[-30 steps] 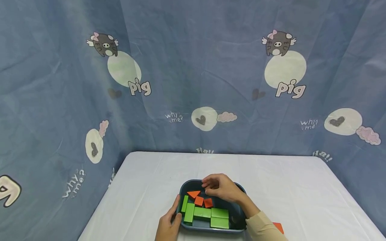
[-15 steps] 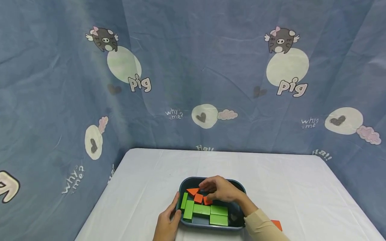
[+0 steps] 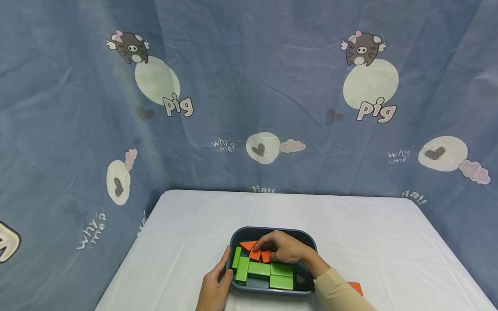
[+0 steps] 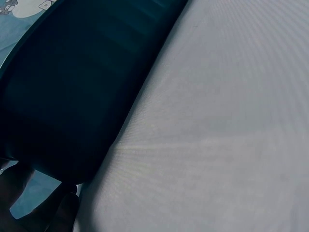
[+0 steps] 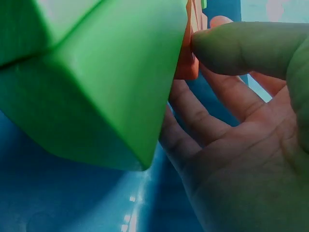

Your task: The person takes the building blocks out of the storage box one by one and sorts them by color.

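A dark blue tray holds several green blocks and, behind them, orange ones. My right hand reaches over from the right. Its index fingertip is at one small orange block, while its thumb lies against the neighbouring orange block. Up close in the right wrist view, that thumb presses an orange face beside a large green block. An orange triangular block lies just left. My left hand rests extended fingers and thumb on the tray's left outer side, seen dark in the left wrist view.
Another orange block lies on the white tablecloth right of the tray, partly covered by the right sleeve. A blue printed curtain hangs behind and beside the table.
My right hand has lowered and moved left from above the tray's back to the two small orange blocks. The left hand keeps its place on the tray. The head view has tilted slightly down.
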A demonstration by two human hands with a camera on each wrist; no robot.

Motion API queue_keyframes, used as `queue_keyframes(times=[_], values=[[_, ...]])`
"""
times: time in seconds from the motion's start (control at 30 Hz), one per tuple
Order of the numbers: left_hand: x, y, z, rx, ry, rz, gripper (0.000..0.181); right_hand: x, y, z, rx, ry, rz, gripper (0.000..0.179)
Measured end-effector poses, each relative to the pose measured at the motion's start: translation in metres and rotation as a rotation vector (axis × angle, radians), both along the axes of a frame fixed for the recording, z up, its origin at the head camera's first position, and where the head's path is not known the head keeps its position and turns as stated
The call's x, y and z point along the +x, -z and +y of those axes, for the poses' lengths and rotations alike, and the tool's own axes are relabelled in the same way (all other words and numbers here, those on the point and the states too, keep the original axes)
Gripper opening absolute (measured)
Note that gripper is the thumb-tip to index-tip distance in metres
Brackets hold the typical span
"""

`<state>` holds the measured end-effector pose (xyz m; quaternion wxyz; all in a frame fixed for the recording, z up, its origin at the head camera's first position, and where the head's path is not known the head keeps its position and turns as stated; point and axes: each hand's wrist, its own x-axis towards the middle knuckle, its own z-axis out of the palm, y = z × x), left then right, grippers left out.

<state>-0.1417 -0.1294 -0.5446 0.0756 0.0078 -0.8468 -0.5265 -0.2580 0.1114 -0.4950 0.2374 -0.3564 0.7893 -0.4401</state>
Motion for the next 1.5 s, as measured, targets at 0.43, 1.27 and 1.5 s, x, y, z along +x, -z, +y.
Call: queue_keyframes(times=[0.43, 1.27, 1.5], values=[[0.001, 0.003, 0.000, 0.017, 0.008, 0.018, 0.053, 0.000, 0.007, 0.009, 0.056, 0.037, -0.035, 0.058], [0.002, 0.003, -0.003, 0.047, 0.045, 0.025, 0.054, -0.003, 0.011, 0.004, 0.160, 0.022, 0.107, 0.046], [0.000, 0.003, -0.004, 0.068, 0.052, 0.072, 0.054, -0.004, 0.009, 0.007, 0.175, 0.012, 0.125, 0.039]])
